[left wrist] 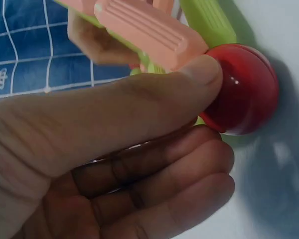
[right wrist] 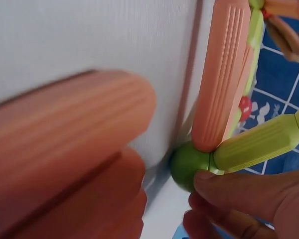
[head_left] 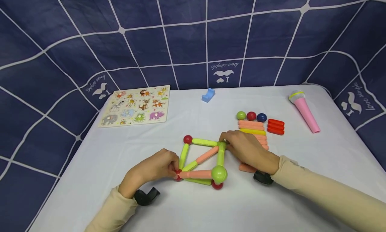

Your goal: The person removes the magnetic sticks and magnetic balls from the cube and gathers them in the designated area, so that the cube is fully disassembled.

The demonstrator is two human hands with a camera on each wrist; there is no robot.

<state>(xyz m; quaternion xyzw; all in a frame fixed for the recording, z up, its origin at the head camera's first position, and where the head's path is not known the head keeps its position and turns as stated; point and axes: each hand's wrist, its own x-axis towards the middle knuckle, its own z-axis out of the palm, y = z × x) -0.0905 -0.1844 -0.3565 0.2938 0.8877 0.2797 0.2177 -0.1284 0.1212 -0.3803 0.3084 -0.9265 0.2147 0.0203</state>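
I watch the left hand (head_left: 161, 166) pinch a red ball (left wrist: 241, 89) at the near-left corner of the rod-and-ball frame (head_left: 201, 160) mid-counter (head_left: 99, 178), while the right hand (head_left: 245, 150) grips its far green ball (right wrist: 188, 164).

I see a white table (head_left: 301, 178) under even light, backed by a dark blue cloth (head_left: 181, 41) with a white grid pattern
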